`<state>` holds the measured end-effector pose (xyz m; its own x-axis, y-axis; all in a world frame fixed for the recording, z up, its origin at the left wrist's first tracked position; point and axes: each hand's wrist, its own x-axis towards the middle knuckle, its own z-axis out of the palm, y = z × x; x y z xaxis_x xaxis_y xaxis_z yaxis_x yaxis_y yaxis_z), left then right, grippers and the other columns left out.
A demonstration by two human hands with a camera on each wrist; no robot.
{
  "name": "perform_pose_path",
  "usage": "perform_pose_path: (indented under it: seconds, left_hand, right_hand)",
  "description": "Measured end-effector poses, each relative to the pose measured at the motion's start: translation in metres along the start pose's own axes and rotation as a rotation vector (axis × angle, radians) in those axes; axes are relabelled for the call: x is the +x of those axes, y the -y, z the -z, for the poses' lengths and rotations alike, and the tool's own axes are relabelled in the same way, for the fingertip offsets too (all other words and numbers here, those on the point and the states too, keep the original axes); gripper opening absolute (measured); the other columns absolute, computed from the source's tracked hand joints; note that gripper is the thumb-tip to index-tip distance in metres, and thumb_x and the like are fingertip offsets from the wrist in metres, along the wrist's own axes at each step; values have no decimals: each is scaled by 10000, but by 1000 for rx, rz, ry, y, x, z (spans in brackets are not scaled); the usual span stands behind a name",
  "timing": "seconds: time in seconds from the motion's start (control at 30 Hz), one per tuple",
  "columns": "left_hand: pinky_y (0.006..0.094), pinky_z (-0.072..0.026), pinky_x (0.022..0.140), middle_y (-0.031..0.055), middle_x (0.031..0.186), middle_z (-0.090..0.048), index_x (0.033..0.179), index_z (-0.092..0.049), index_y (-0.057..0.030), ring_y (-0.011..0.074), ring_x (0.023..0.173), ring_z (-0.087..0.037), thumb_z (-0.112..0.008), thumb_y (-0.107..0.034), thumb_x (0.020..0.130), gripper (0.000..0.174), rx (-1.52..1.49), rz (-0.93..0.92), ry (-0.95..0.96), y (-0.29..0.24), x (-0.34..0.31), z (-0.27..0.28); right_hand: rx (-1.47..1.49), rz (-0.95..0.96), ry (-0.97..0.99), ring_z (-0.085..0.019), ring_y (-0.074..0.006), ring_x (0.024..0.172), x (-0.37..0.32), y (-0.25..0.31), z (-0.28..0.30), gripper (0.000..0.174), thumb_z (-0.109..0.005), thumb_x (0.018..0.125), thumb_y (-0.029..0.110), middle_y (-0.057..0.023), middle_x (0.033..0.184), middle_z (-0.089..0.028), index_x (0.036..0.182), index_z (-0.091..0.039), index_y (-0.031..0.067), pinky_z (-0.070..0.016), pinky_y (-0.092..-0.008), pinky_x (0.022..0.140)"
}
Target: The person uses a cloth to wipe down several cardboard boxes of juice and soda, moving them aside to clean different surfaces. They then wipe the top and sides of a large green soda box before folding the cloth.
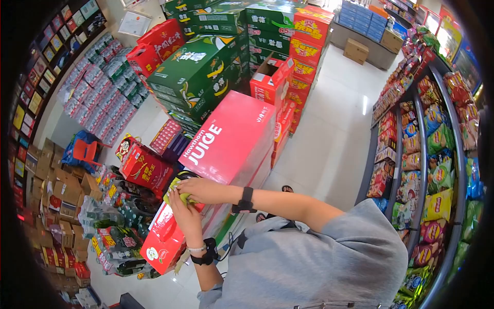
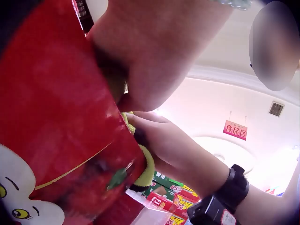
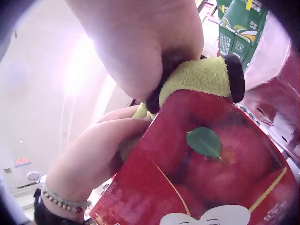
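Observation:
A yellow-green cloth [image 1: 177,192] with a dark edge is bunched between both hands at the top of a red printed box [image 1: 163,232]. My left hand [image 1: 186,219], with a beaded bracelet at the wrist, grips the cloth from the near side. From the right, my right hand [image 1: 208,190] holds it too, close beside the left. In the right wrist view, the cloth [image 3: 201,78] lies over the upper edge of a red surface [image 3: 187,154] with a green leaf print. The palms hide most of the fingertips in both wrist views.
A pink Hawthorn Juice carton [image 1: 231,136] stands just beyond the hands, with green cartons [image 1: 193,72] behind it. Wrapped bottles [image 1: 121,226] stand at the left near a red gift box [image 1: 146,167]. Snack shelves [image 1: 419,154] line the right side, across a tiled aisle.

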<state>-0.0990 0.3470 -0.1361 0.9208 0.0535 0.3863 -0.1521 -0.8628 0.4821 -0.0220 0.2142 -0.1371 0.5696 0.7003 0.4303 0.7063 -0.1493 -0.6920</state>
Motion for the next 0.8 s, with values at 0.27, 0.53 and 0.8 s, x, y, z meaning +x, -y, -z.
perform_pose_path:
  seconds: [0.27,0.53,0.8]
  left_hand:
    - [435,-259,1099,233,1407,-343,1348,-349,42,386,1329,-296,-482,79,793,571,11,15,205,-19,-29,20]
    - [445,-255,1101,211,1434,-319,1363,-343,28,378,1343,-280,-474,106,776,606,14,-43,184,-30,-59,23]
    - [454,-263,1097,218,1407,-363,1328,-392,39,371,1328,-318,-440,123,755,581,-70,-44,182,-21,-87,38]
  right_hand:
    - [-209,-39,-42,-466,-298,1212,-40,20,-7,371,-573,812,137,-161,1233,-548,1155,-541,-1,-357,-382,1035]
    - [-387,80,-60,-438,-233,1261,-69,28,-19,411,-631,768,126,-111,1327,-492,1163,-551,45,-347,-386,1049]
    - [-349,147,-107,-476,-258,1206,-80,42,-40,380,-608,760,119,-130,1238,-542,1122,-567,8,-368,-393,1024]
